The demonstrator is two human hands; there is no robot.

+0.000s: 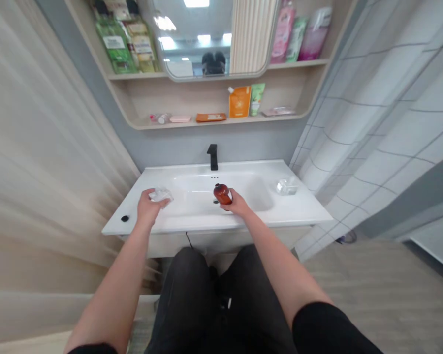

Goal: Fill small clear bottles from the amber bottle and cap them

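The right hand [237, 204] grips a brown bottle [222, 194], tilted above the sink basin [256, 189], a position that would catch drips, while the left hand [148, 205] pinches a clear item [160, 194] by its edges, seemingly to steady it, at the white surface's [306, 211] left side.

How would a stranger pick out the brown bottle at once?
Start at the long white sink, then look on the near side of its black faucet. There the right hand holds the brown bottle over the sink. Its reddish-brown colour sets it apart from the clear item in the left hand.
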